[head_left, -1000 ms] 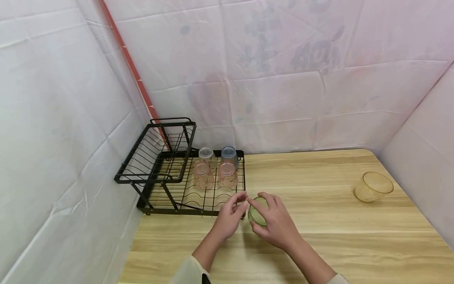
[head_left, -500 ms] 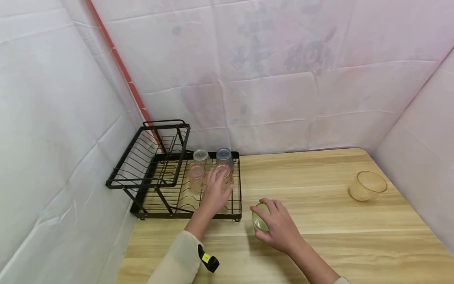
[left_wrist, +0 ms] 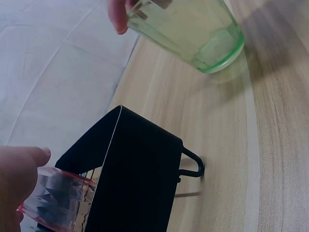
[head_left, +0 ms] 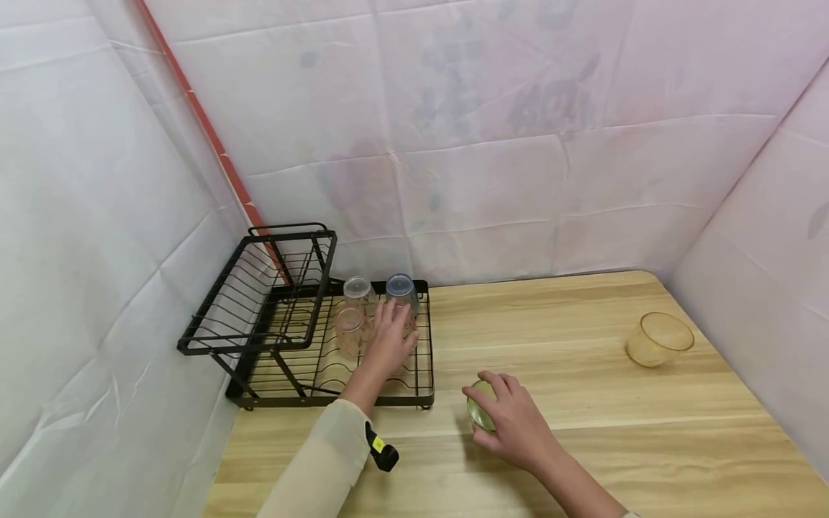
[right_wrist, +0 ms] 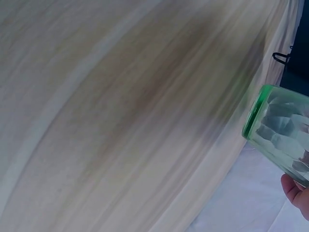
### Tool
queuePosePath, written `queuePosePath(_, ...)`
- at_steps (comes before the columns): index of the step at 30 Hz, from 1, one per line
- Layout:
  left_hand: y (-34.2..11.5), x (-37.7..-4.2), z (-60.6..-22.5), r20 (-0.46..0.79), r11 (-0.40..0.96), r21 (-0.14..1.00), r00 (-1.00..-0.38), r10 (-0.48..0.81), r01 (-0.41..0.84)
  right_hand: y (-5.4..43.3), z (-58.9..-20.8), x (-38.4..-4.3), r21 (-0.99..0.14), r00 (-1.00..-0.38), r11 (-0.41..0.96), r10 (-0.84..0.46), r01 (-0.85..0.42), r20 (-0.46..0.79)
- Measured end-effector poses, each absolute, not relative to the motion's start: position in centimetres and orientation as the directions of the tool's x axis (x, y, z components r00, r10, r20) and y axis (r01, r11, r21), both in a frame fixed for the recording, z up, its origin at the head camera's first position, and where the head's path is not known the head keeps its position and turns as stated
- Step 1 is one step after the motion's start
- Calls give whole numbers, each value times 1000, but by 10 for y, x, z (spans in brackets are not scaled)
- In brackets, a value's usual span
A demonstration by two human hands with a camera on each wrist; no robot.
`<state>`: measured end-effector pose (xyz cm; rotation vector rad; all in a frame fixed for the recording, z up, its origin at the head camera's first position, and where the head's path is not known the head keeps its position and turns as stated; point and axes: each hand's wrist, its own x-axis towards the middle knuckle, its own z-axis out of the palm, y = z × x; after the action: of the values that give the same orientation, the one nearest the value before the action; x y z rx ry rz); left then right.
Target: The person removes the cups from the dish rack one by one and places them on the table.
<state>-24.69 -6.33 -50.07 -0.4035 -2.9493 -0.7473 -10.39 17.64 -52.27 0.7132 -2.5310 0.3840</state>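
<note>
My left hand (head_left: 387,347) reaches over the front right of the black dish rack (head_left: 395,401). Its fingers and thumb are around a pink-tinted glass (left_wrist: 60,198) standing there, which the hand mostly covers in the head view. To the right of the rack, my right hand (head_left: 518,424) holds a green-tinted glass (head_left: 481,407) from above, thumb and fingers on its sides. In the left wrist view this green glass (left_wrist: 193,29) is tilted and appears raised off the table. The right wrist view catches its thick green end and one fingertip (right_wrist: 292,188).
A clear glass (head_left: 358,289), a blue glass (head_left: 401,286) and another pink glass (head_left: 350,325) stand upside down in the rack. The rack's upper tier (head_left: 259,288) rises at the left. A yellow glass bowl (head_left: 657,342) sits at the table's far right.
My left hand has left the green glass and moved left and away onto the pink glass in the rack. My right hand keeps hold of the green glass, shifted slightly right and nearer.
</note>
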Motion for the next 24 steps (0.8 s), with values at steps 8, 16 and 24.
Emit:
queuePosePath(8, -70, -249, -507, 241, 832, 447, -940, 243, 330, 189, -526, -107, -152, -792, 846, -395, -511, 466)
queuePosePath(16, -77, -238, -504, 195, 824, 476, -951, 241, 306, 211, -524, -112, -183, -853, 884, -333, -431, 403)
queuePosePath(24, -80, -221, -500, 235, 824, 460, -940, 246, 331, 236, -523, -121, -192, -896, 915, -272, -354, 351)
